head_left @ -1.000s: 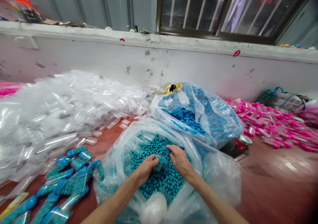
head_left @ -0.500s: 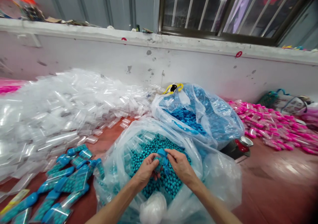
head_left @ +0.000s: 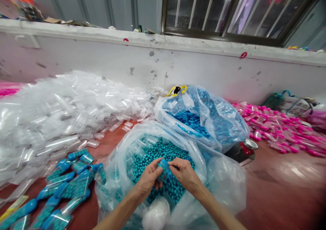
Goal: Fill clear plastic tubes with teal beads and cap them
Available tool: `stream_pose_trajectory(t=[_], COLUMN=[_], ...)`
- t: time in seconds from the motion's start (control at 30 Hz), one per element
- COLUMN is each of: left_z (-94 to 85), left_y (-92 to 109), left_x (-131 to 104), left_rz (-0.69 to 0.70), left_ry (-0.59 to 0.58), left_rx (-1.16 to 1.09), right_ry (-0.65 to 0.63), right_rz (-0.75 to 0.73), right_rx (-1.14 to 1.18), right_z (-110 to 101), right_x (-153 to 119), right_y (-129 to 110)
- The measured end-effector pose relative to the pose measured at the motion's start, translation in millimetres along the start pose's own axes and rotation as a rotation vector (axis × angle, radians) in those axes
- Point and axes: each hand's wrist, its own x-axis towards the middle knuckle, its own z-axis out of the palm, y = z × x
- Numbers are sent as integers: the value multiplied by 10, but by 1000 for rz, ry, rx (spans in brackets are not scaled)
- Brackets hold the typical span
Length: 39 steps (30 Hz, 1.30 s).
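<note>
My left hand [head_left: 150, 176] is closed around a small clear plastic tube [head_left: 165, 172] over an open bag. A blue cap [head_left: 163, 163] sits at the tube's top end. My right hand [head_left: 183, 173] pinches at the cap's right side, its fingertips nearly meeting the left ones. Beneath both hands, teal beads [head_left: 159, 150] fill a translucent plastic bag [head_left: 201, 162], with several clear empty tubes [head_left: 142, 145] lying on the beads at the left. My fingers partly hide the tube, so its contents are hard to make out.
A large heap of clear tubes [head_left: 66, 111] lies left. Capped, bead-filled tubes [head_left: 68, 186] are nearer me. Behind stands a bag of blue caps [head_left: 189, 121], beside a red jar with a metal lid [head_left: 251, 144]. Pink filled tubes [head_left: 282, 131] lie right, by the wall [head_left: 203, 70].
My hands have drawn closer together. The blue cap, held above the tube before, now sits at its top end, and the blue piece hanging below it no longer shows clearly.
</note>
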Motion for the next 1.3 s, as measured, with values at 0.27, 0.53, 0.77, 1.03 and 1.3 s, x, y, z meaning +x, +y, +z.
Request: stream_pose_trajectory(t=[0.27, 0.53, 0.77, 1.03, 1.3], left_z=[134, 78, 115, 155, 285], left_y=[28, 84, 36, 110, 67], left_x=[-54, -132, -150, -143, -178], left_rz=[-12, 1, -5, 137, 105], left_ry=[135, 12, 131, 194, 236], left_rx=[36, 164, 248, 82, -17], right_ry=[-139, -143, -81, -147, 56], right_rz=[-111, 318, 157, 88, 2], right_rx=[14, 660, 364, 193, -63], right_z=[-39, -21, 6, 240, 428], right_x=[-30, 33, 26, -145, -202], right_y=[-3, 100, -22, -208, -281])
